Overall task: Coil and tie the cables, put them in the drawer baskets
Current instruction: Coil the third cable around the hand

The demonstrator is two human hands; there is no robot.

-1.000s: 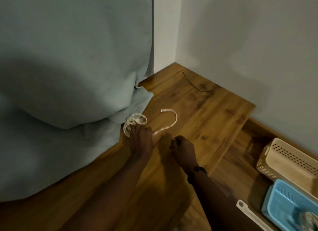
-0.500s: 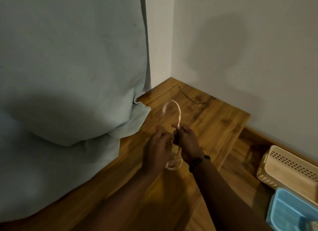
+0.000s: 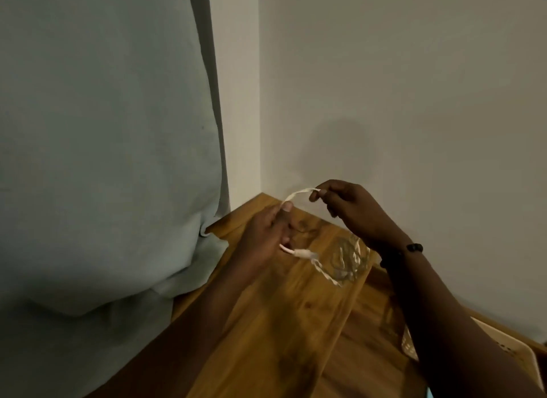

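Note:
A thin white cable (image 3: pixel 299 194) stretches between my two hands above the wooden top (image 3: pixel 284 323). My left hand (image 3: pixel 266 234) pinches it near one end, and a white plug (image 3: pixel 302 253) sticks out below the fingers. My right hand (image 3: pixel 349 211) pinches the other part of the short span, held higher and nearer the wall. The rest of the cable hangs in a blurred loose loop (image 3: pixel 343 264) below my right wrist. A beige perforated basket (image 3: pixel 515 356) peeks out at the lower right, mostly hidden by my right forearm.
A large pale blue-grey cushion or fabric mass (image 3: pixel 103 160) fills the left side and overlaps the wooden top's left edge. Grey walls meet in a corner behind the hands. A lower wooden surface lies to the right, where the basket stands.
Both hands lifted the cable off the wooden top and rose toward the wall corner. They have drawn apart, stretching a short span between them, with the loop now dangling below.

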